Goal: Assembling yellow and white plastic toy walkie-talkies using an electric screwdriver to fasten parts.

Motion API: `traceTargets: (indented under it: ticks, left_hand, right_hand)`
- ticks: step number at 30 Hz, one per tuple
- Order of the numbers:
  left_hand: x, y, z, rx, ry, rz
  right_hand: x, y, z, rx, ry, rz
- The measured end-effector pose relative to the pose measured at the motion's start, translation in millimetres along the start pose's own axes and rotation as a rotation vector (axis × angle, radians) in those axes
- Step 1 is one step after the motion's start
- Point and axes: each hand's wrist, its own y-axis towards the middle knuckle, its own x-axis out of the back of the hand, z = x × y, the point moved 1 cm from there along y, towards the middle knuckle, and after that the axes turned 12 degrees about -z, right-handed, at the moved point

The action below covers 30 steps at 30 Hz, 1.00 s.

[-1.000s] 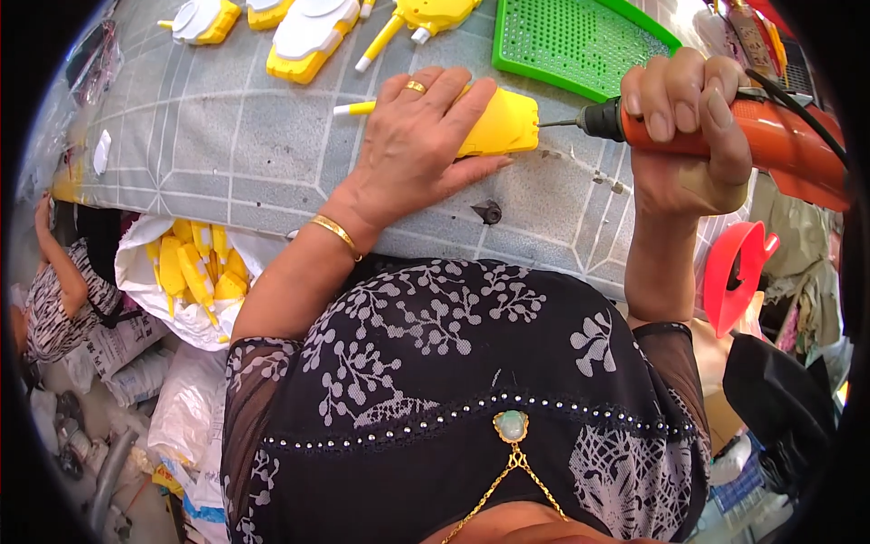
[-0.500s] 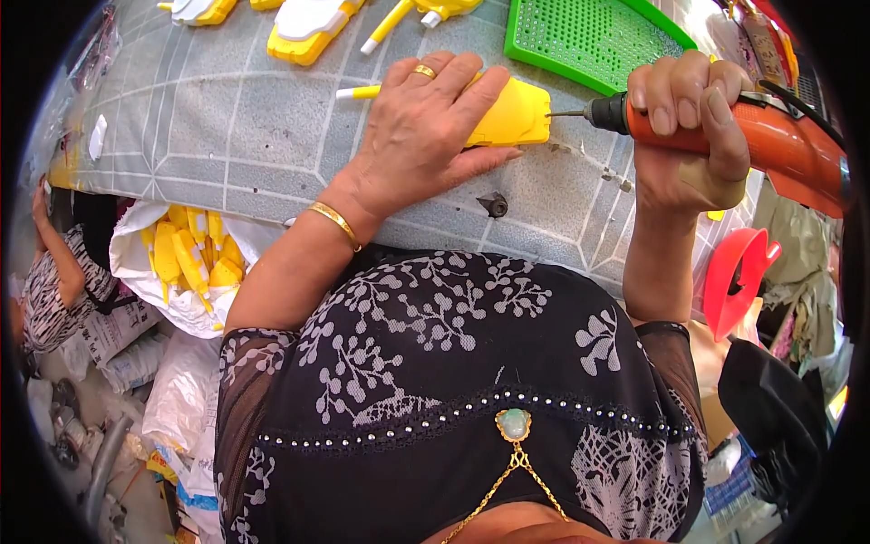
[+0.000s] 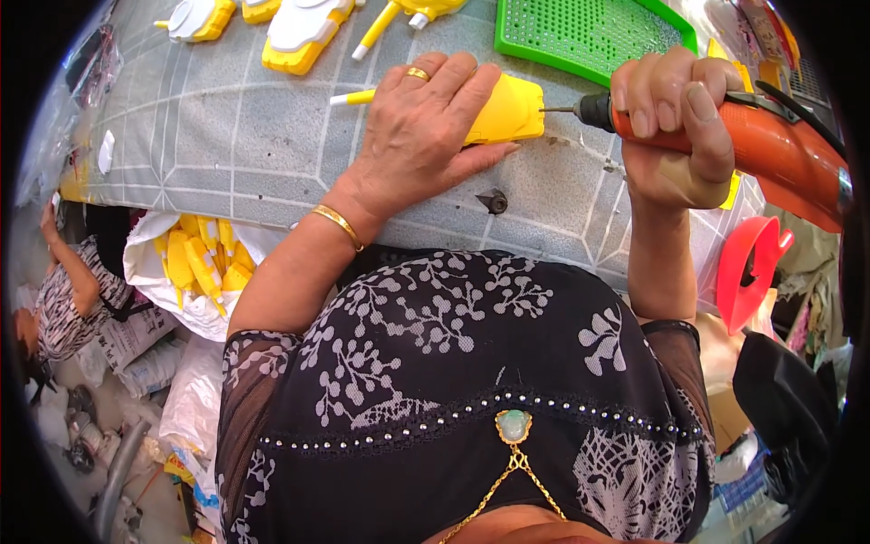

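My left hand (image 3: 424, 122) lies over a yellow plastic housing (image 3: 515, 111) and grips it against the table, thumb along its near edge. A thin yellow stem with a white tip (image 3: 349, 98) sticks out on the left of that hand. Wrapped in the fingers of my right hand (image 3: 675, 127) is an orange electric screwdriver (image 3: 770, 150), held nearly level. Its thin bit points left and meets the right end of the housing. Whether a screw sits at the bit's tip is too small to tell.
A green perforated tray (image 3: 580, 41) with small metal bits stands at the back. Yellow-and-white plastic pieces (image 3: 308, 32) lie at the far left. A white sack (image 3: 149, 263) of yellow parts sits below the table, near another person (image 3: 68, 290). A red plastic funnel-like piece (image 3: 748, 272) is at right.
My right hand and the screwdriver have shifted slightly left and down in the picture. The bit stays at the housing's end, and my left hand keeps its grip. The whole view has shifted a little.
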Motion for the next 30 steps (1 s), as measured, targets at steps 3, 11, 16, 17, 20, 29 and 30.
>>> traceTargets:
  ticks: [3, 11, 16, 17, 20, 29, 30]
  left_hand:
    - [0, 0, 0, -0.004, 0.004, -0.006]
    - [-2, 0, -2, -0.017, 0.011, -0.012]
    - [-6, -1, -5, -0.025, 0.021, -0.03]
    - [-6, -1, -4, -0.023, 0.021, -0.03]
    - [-7, -1, -2, -0.03, 0.027, -0.035]
    - [5, -2, 1, -0.073, 0.096, -0.004]
    - [5, -4, 2, -0.07, 0.069, -0.009]
  right_hand:
    - [-1, 1, 0, 0.001, 0.01, 0.034]
    - [1, 3, 2, -0.04, 0.036, 0.105]
    - [-2, 2, 1, -0.01, -0.044, 0.151]
    - [-3, 3, 1, -0.011, -0.057, 0.172]
    - [-7, 5, -1, -0.011, -0.071, 0.177]
    - [-24, 8, -5, -0.032, -0.158, 0.253]
    - [-26, 3, -7, -0.009, -0.169, 0.259]
